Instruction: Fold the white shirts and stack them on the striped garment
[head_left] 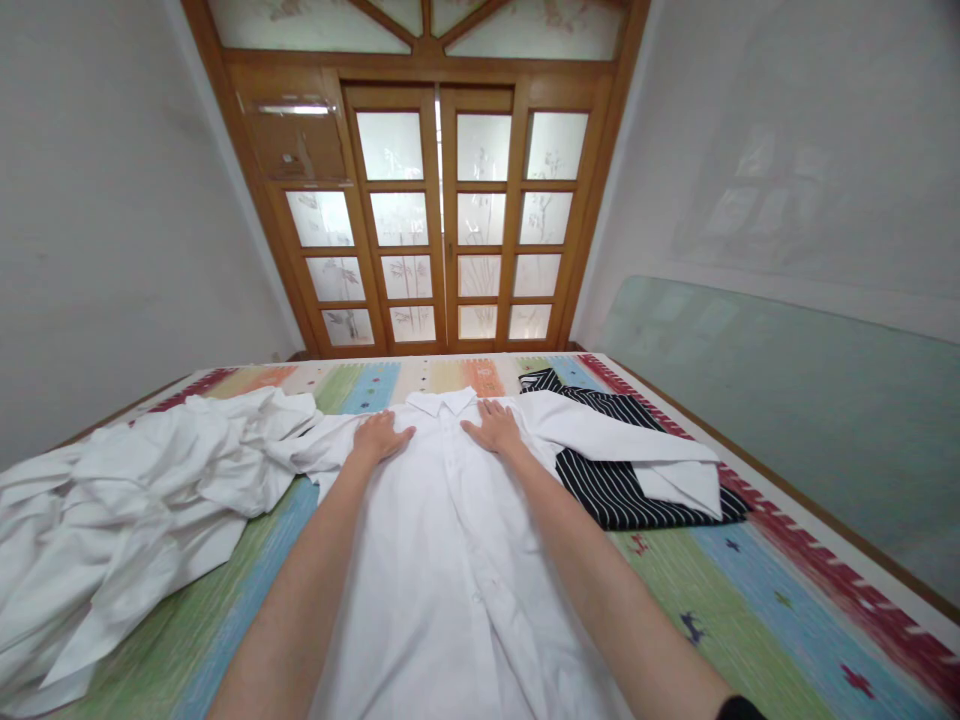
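Centrally, we see the white shirt (420, 560) reaching from six o'clock to its collar (442, 402) at twelve, our left hand (377, 436) at eleven and right hand (497, 427) at one resting open-fingered on it, gripping nothing; light, even outward strokes should flatten it best.

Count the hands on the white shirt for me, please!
2. The left hand lies flat on the white shirt, left of its collar; the right hand lies flat on it, right of the collar.
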